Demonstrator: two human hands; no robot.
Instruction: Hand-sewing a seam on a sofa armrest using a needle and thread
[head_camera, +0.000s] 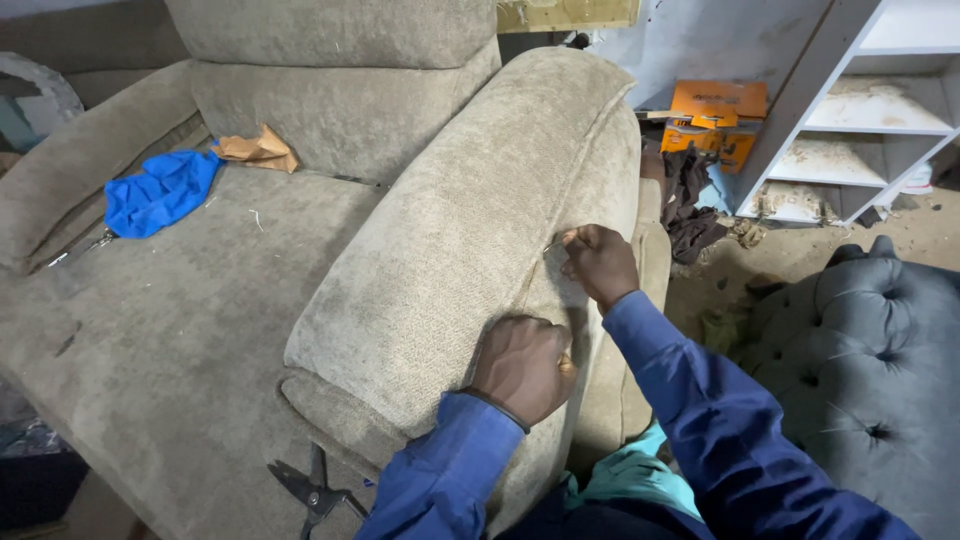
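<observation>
Beige chenille covers the padded armrest (470, 230) of the armchair (200, 300), and both hands work on its outer edge. The right hand (600, 262) has its fingers pressed together, pinching a thin needle (553, 245) at the seam of the fabric. The left hand (522, 366), curled nearly to a fist, presses down on the fabric just below, gripping the edge of the cover; both arms wear blue sleeves. Black scissors (315, 488) lie on the front of the chair near the left sleeve. On the seat, well apart from the hands, rest a blue cloth (160, 192) and a crumpled brown paper (258, 150). To the right stands a grey tufted stool (870, 350), and beyond it a white shelf unit (860, 120) with an orange box (715, 115) beside it on the dusty floor
</observation>
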